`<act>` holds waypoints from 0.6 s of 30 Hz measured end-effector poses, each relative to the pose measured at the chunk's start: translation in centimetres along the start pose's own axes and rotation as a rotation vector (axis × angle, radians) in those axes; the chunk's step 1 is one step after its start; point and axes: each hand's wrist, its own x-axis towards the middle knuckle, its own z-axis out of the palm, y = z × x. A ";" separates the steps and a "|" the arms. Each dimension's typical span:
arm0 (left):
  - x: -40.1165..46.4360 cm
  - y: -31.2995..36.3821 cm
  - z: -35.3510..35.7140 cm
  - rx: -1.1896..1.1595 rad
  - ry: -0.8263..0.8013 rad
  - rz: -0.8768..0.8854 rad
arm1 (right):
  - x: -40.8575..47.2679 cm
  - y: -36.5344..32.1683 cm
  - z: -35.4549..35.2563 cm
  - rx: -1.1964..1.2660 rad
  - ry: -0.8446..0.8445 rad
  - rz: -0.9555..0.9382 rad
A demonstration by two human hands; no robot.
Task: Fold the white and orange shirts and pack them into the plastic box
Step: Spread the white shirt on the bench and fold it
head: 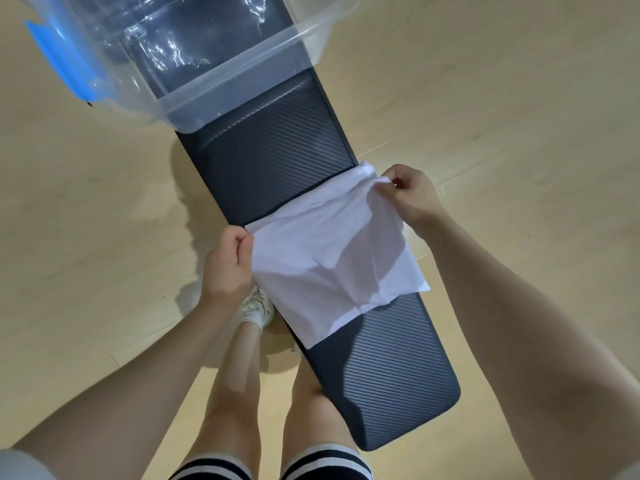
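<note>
Now pinching the folded white cotton shirt (pixel 329 258) at both far corners, my left hand (pixel 228 265) and right hand (pixel 412 199) both closed on cloth, shirt lying across the black ribbed padded bench (pixel 273 157), clear plastic box (pixel 194 64) sitting beyond.

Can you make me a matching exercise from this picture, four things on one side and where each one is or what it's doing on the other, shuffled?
Things
1. white shirt
2. plastic box
3. left hand
4. right hand

Places or states
A. pinches the shirt's far corner
B. stands empty at the bench's far end
C. lies across the bench
D. grips the shirt's near-side edge

Pairs: 1-C, 2-B, 3-D, 4-A
</note>
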 end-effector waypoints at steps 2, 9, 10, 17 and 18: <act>0.7 -0.5 0.2 0.008 0.035 -0.042 | 0.2 0.5 0.6 -0.079 0.046 -0.024; -4.5 0.3 2.9 -0.110 0.174 -0.329 | -7.4 6.5 0.8 -0.110 0.329 0.081; -6.0 0.5 3.7 -0.164 0.152 -0.418 | -8.8 7.7 0.8 -0.137 0.336 0.131; -13.9 1.5 8.8 -0.106 -0.032 -0.699 | -13.5 12.3 2.3 0.133 0.296 0.459; -14.1 1.3 9.3 -0.077 -0.034 -0.684 | -13.3 12.3 2.7 0.207 0.308 0.453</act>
